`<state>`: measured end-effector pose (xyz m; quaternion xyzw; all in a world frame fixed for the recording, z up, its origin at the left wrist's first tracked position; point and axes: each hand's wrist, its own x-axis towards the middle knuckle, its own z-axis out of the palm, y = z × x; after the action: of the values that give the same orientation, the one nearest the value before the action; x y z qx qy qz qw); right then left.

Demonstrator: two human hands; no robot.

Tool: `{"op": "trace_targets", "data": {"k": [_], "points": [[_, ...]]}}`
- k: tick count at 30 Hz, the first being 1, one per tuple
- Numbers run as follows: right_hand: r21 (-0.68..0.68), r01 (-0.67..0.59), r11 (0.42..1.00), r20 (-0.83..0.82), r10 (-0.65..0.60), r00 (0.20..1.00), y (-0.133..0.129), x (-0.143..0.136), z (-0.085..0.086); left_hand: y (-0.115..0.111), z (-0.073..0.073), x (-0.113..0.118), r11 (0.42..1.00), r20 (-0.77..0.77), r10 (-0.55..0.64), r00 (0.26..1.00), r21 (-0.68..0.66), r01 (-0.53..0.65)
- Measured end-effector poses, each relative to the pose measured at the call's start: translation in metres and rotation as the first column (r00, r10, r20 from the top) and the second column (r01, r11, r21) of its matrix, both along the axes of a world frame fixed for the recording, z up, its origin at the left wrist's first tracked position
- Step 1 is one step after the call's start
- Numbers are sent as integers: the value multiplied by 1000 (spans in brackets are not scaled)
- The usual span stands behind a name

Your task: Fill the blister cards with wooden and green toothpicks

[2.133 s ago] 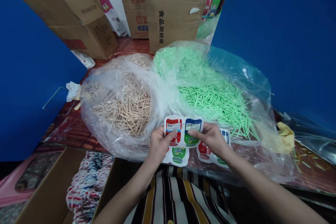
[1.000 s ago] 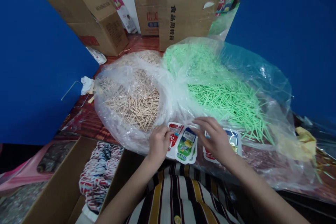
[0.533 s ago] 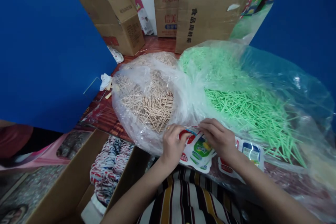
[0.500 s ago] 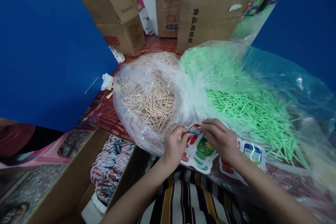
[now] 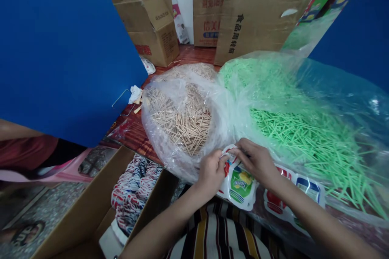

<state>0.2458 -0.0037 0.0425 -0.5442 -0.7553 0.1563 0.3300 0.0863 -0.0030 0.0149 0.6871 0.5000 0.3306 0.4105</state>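
My left hand and my right hand both pinch the top edge of a printed packet sheet with red and green soda labels, low against the table's front edge. Another packet sheet lies flat under my right forearm. Just behind my hands sit two open clear plastic bags: one of tan wooden sticks on the left and one of green sticks on the right.
An open cardboard box with red, white and blue packets stands at my lower left. Several cardboard boxes line the back of the table. Blue panels flank both sides. Another person's arm shows at far left.
I lowered the packet sheet from upright in front of the bags down to the table edge. My fingers moved to its top edge. My view shifted left.
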Motion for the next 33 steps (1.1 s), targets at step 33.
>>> {"op": "trace_targets", "data": {"k": [33], "points": [[-535,-44,844,623,429,654,165,-110,2,1,-5,-61,975,-10,195,981,-105,-195]]}}
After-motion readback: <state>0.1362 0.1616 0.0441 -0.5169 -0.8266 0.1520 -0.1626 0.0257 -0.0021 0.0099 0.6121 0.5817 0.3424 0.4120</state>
